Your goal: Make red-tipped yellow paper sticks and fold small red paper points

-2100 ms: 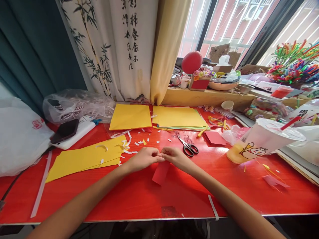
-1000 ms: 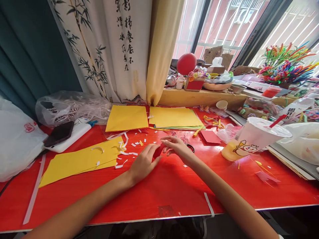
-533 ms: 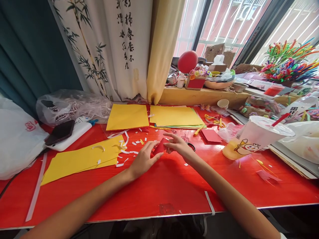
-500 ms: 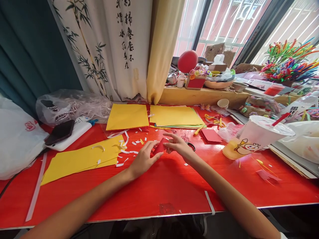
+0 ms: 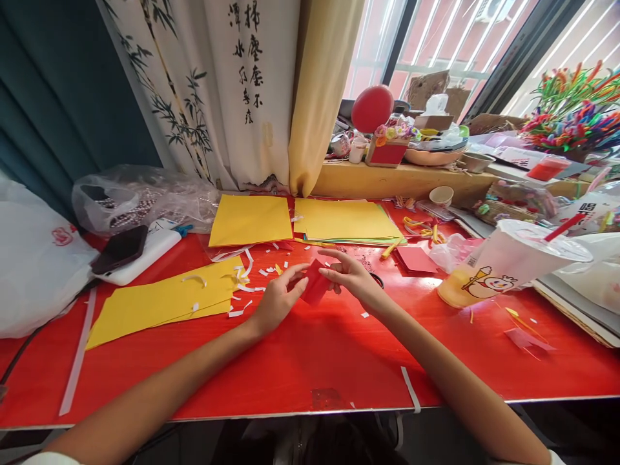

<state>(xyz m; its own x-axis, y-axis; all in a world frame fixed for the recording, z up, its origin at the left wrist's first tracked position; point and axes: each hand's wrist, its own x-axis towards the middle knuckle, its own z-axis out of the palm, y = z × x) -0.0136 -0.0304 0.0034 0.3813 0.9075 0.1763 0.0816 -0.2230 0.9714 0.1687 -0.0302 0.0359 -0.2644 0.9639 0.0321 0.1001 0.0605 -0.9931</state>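
A small piece of red paper (image 5: 316,284) is held up between my two hands, over the middle of the red table (image 5: 310,361). My left hand (image 5: 281,298) pinches its left edge between thumb and fingers. On the other side, my right hand (image 5: 349,276) grips the upper right edge, thumb in front and index finger stretched out above. Just behind my right hand, the dark handle of what looks like scissors (image 5: 376,280) shows in part. White paper scraps (image 5: 241,309) lie to the left of my left hand.
Yellow paper strips (image 5: 159,300) lie at the left, with yellow sheets (image 5: 252,221) at the back. Red paper squares (image 5: 415,259) and a tilted drink cup (image 5: 489,268) are to the right. A phone (image 5: 120,248) rests near a plastic bag (image 5: 39,258).
The red paper has been turned so that more of its flat face shows, and my fingers have shifted along its edges. The whole view has tilted slightly downward.
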